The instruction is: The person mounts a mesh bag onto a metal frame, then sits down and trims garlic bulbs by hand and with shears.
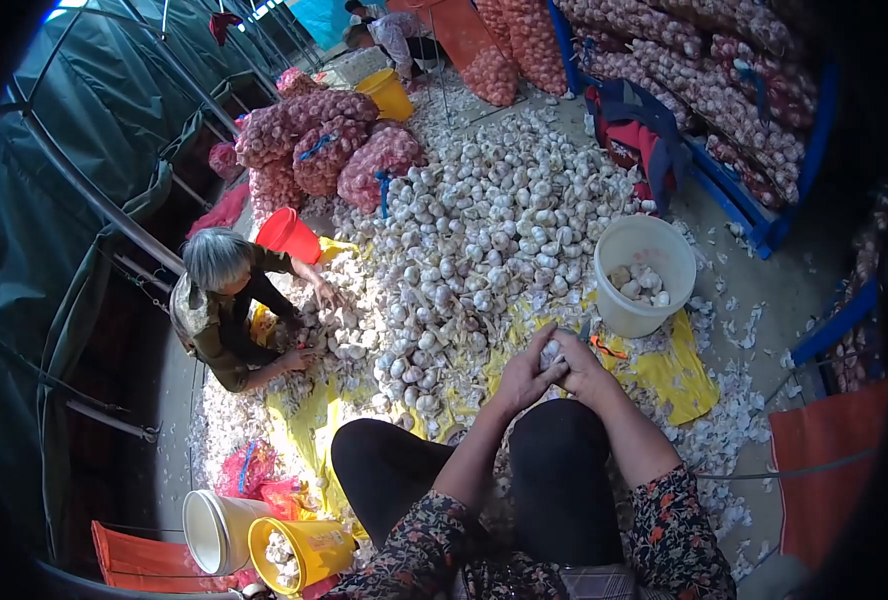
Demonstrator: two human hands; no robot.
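My left hand (526,380) and my right hand (586,373) meet above my knees, fingers closed around a whitish garlic bulb (552,353). Most of the bulb is hidden by the fingers. A small dark, blade-like tip (585,329) shows just beyond my right hand; whether that hand grips it I cannot tell. Close by on the right stands a white bucket (644,240) with several pale bulbs (639,284) at its bottom. An orange object (608,348) lies on the yellow sheet (686,375) beside my right hand. Ahead spreads a large heap of garlic (494,230).
A co-worker (219,300) crouches at left, hands in the garlic, near a red bucket (288,236). Full mesh sacks (314,135) are piled behind. A yellow bucket (309,552) and white buckets (219,530) stand lower left. Blue-framed racks (734,190) hold sacks at right.
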